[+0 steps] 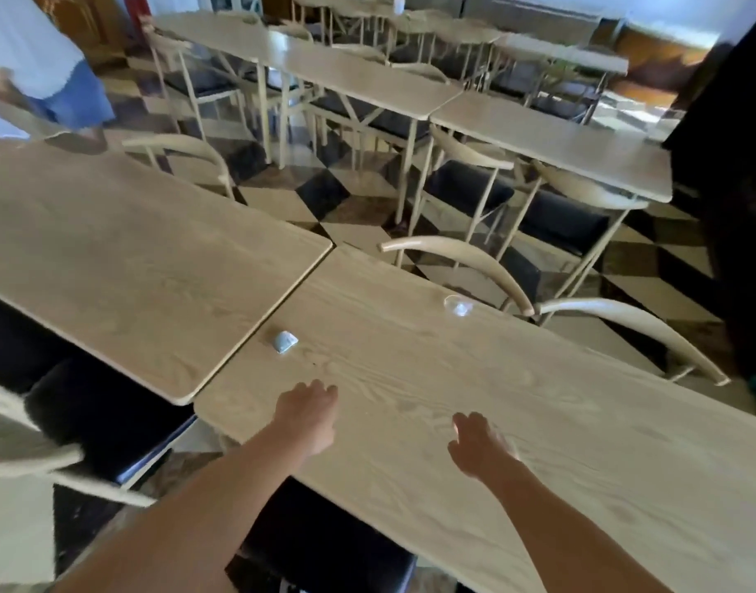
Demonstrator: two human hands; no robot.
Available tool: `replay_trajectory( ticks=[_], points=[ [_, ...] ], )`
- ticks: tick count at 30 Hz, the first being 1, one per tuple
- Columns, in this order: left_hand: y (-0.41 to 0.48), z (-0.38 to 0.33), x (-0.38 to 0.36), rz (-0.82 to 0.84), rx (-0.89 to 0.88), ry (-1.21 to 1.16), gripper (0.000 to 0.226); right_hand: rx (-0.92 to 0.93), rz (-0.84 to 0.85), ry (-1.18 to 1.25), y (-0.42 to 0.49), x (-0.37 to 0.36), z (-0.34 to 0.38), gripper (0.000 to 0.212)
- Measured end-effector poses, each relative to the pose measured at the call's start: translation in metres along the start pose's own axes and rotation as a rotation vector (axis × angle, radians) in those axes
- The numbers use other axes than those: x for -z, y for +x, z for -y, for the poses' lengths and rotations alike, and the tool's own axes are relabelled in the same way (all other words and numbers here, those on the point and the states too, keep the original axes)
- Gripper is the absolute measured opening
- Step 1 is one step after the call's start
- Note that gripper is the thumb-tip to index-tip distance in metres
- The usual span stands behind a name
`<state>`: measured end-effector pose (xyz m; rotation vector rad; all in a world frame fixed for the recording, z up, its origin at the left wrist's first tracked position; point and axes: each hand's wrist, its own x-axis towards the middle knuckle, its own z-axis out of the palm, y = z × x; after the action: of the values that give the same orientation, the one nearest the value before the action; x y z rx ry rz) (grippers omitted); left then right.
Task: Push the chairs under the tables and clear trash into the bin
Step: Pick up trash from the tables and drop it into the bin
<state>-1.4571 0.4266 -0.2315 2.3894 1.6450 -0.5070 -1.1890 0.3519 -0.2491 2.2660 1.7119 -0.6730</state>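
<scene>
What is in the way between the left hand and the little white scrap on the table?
Nothing visible: only bare tabletop lies between the left hand and the white scrap.

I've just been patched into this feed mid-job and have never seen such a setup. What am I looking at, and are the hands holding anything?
No machine here: the two bare arms are a person's, and the one picture comes from a wide-angle camera on their head, looking forward and down. The left hand and right hand reach over a light wooden table, fingers relaxed, holding nothing. On it lie a small crumpled white wad near the seam with the neighbouring table, and a clear item near the far edge, too blurred to name. A curved-back chair and a second chair stand along that far edge. Another person is at the top left.
</scene>
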Motion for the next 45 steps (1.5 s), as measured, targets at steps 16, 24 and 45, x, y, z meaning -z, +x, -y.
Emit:
replay_trajectory(
  ticks=[16, 24, 45],
  points=[
    [0.222, 0.12, -0.043, 0.047, 0.024, -0.011, 0.069, -0.221, -0.183, 0.155, 0.263, 0.082, 0.047, 0.039],
    [0.254, 0.137, -0.077, 0.05, -0.113, -0.113, 0.08, -0.319, -0.207, 0.155, 0.346, 0.083, 0.033, 0.065],
    [0.176, 0.137, -0.073, 0.047, -0.122, -0.123, 0.058, -0.056, -0.072, 0.141, 0.172, -0.042, 0.128, 0.042]
  ],
)
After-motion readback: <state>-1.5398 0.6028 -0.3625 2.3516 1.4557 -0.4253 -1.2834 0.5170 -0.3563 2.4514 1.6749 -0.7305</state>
